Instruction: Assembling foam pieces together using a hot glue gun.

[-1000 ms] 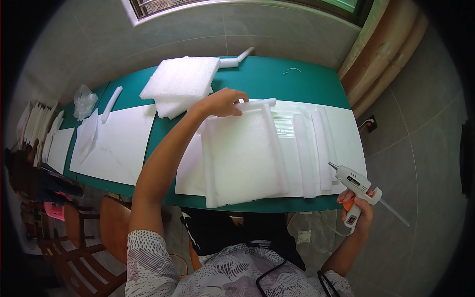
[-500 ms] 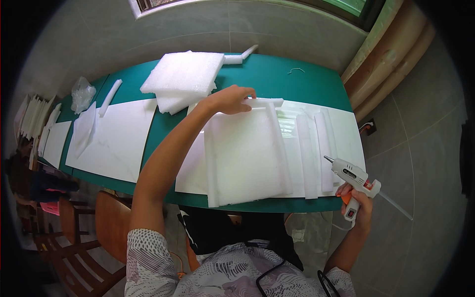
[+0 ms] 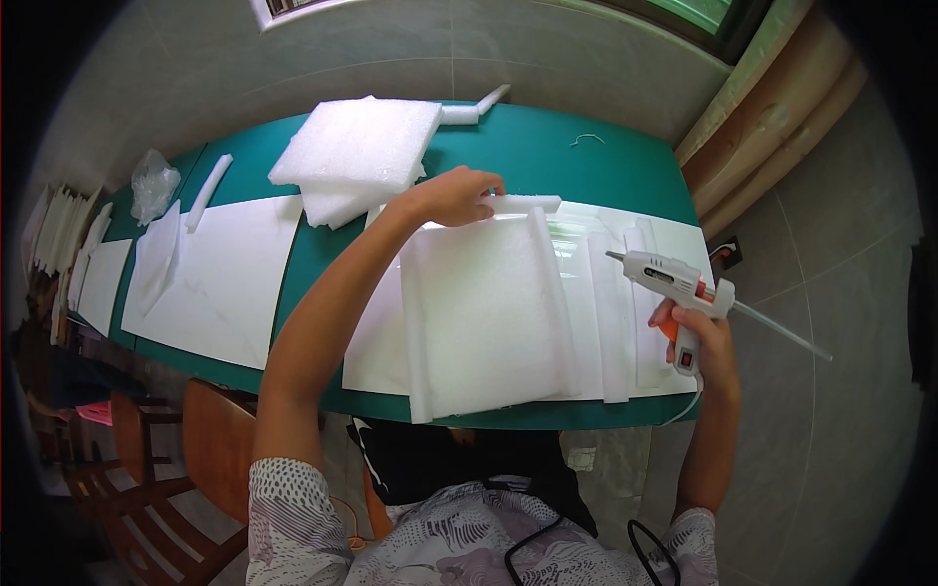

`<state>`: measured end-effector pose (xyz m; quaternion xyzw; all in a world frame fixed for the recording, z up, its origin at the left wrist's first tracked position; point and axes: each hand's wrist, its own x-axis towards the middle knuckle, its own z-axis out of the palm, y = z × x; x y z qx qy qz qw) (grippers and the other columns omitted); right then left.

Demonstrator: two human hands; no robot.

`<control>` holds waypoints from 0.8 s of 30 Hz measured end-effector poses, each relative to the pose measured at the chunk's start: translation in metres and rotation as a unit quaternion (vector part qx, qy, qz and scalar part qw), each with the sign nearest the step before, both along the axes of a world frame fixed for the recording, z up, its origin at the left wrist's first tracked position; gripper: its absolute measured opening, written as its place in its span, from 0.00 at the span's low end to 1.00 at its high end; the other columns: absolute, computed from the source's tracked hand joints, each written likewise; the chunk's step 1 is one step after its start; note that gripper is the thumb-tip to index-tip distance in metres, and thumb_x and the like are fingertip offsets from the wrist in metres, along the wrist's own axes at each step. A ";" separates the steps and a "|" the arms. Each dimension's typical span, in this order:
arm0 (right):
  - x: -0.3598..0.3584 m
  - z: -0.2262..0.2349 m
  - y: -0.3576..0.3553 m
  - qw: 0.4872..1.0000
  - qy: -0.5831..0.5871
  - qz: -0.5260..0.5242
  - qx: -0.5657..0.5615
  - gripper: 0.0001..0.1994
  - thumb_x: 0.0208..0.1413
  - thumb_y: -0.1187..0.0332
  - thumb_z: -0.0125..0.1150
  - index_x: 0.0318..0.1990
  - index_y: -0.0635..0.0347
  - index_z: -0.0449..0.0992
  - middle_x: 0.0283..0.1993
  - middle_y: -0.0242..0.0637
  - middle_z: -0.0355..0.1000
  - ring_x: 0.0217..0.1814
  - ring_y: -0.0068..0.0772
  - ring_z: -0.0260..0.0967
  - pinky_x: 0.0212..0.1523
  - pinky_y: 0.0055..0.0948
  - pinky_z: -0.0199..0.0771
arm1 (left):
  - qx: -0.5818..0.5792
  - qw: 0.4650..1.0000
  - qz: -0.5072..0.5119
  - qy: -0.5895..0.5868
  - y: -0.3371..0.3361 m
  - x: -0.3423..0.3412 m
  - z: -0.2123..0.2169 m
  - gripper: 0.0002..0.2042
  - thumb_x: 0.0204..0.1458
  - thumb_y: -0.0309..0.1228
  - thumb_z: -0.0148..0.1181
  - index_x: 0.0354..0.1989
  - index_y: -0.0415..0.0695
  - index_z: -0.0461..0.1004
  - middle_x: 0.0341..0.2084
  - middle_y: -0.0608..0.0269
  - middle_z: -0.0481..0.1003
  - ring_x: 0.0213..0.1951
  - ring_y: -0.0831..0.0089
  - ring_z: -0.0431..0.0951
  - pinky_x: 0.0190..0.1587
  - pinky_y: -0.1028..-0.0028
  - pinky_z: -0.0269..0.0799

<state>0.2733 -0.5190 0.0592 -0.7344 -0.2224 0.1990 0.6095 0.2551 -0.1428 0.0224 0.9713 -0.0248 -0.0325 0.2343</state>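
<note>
My right hand point(image 3: 696, 337) grips a white hot glue gun point(image 3: 669, 276) by its handle, the nozzle pointing left and a glue stick point(image 3: 782, 330) poking out of its back. At the far edge of a white foam sheet point(image 3: 489, 313), my left hand point(image 3: 459, 195) is closed on a foam strip point(image 3: 528, 204) standing along that edge. Two more foam strips run down the sheet's sides: a left strip point(image 3: 417, 332) and a right strip point(image 3: 553, 303). The left fingertips are partly hidden behind the strip.
Loose foam strips point(image 3: 611, 317) lie right of the sheet on a white board point(image 3: 371, 337). Stacked foam blocks point(image 3: 362, 146) stand at the back of the green table point(image 3: 557, 146). Another white board point(image 3: 225, 283) and a plastic bag point(image 3: 154, 186) are on the left. Wooden chairs point(image 3: 220, 439) stand lower left.
My right hand has lifted the glue gun up and to the left, nearer the foam sheet. The left hand stays at the far strip.
</note>
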 end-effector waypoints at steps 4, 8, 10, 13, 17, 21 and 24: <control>0.029 0.006 0.031 0.998 0.005 0.031 -0.048 0.23 0.50 0.59 0.57 0.51 0.66 0.73 0.32 0.37 0.74 0.31 0.24 0.71 0.20 0.23 0.71 | 0.000 1.000 -0.014 -0.013 0.010 0.001 -0.007 0.15 0.55 0.30 0.60 0.50 0.41 0.71 0.47 0.47 0.76 0.46 0.54 0.78 0.49 0.62 0.72; 0.042 0.014 0.049 0.995 -0.008 0.046 -0.089 0.23 0.49 0.58 0.58 0.50 0.63 0.73 0.32 0.36 0.75 0.35 0.24 0.72 0.22 0.24 0.71 | -0.018 1.000 0.005 0.018 0.002 -0.003 -0.001 0.15 0.54 0.28 0.59 0.51 0.42 0.72 0.49 0.49 0.75 0.50 0.55 0.75 0.53 0.62 0.70; 0.045 0.016 0.057 0.994 -0.020 0.038 -0.104 0.23 0.49 0.58 0.58 0.50 0.63 0.73 0.32 0.36 0.75 0.36 0.25 0.72 0.23 0.25 0.72 | -0.024 0.999 0.007 0.019 0.001 -0.003 0.000 0.15 0.54 0.29 0.60 0.50 0.42 0.71 0.49 0.50 0.75 0.50 0.55 0.75 0.53 0.62 0.70; 0.049 0.017 0.066 0.991 -0.023 0.043 -0.125 0.23 0.50 0.57 0.58 0.50 0.62 0.73 0.32 0.36 0.75 0.36 0.25 0.72 0.24 0.26 0.72 | -0.035 0.999 0.006 0.015 0.004 -0.004 -0.005 0.14 0.55 0.29 0.59 0.50 0.42 0.71 0.49 0.50 0.75 0.50 0.56 0.74 0.53 0.62 0.70; 0.048 0.016 0.072 0.990 -0.026 0.043 -0.132 0.23 0.50 0.56 0.57 0.49 0.62 0.74 0.33 0.37 0.75 0.35 0.25 0.71 0.23 0.26 0.71 | -0.044 0.999 -0.006 0.002 0.003 -0.007 -0.004 0.14 0.55 0.28 0.59 0.50 0.42 0.71 0.49 0.51 0.75 0.50 0.55 0.74 0.53 0.62 0.70; 0.049 0.014 0.076 0.989 -0.034 0.039 -0.142 0.22 0.49 0.57 0.56 0.48 0.62 0.74 0.33 0.37 0.75 0.34 0.26 0.71 0.24 0.27 0.71 | -0.036 0.999 -0.010 0.007 -0.003 -0.008 -0.005 0.15 0.55 0.27 0.59 0.52 0.44 0.70 0.48 0.50 0.75 0.50 0.55 0.74 0.53 0.61 0.70; 0.056 0.012 0.082 0.985 -0.029 0.043 -0.167 0.21 0.49 0.57 0.56 0.46 0.62 0.75 0.33 0.37 0.75 0.34 0.26 0.71 0.24 0.28 0.71 | -0.044 0.999 -0.010 -0.003 -0.005 -0.010 -0.008 0.18 0.55 0.25 0.58 0.56 0.48 0.68 0.48 0.51 0.76 0.50 0.54 0.75 0.53 0.59 0.70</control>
